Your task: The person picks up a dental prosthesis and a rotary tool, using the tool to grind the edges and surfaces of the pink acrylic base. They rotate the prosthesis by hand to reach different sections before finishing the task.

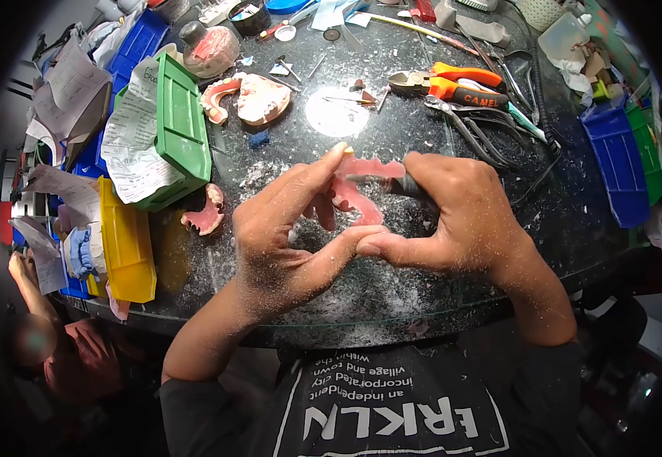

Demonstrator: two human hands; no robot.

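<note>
My left hand [289, 225] grips a pink denture base [357, 204] between its fingers and thumb, above the dusty black table. From the right, my right hand [460, 213] is closed around a dark handpiece [411, 189], whose thin tip lies across the opening of the denture. Both thumbs meet just below the denture. White powder covers my fingers and wrists. Left of my left hand, another pink denture piece [206, 211] lies on the table. Farther back are a pink arch with teeth [220, 99] and a pale dental cast [263, 100].
Green [184, 126] and yellow [127, 242] bins with papers stand at the left. Orange-handled cutters [453, 81] and pliers [472, 129] lie back right, near a dark cable [548, 99]. Blue bins [617, 164] stand far right. Another person [79, 358] sits at the lower left.
</note>
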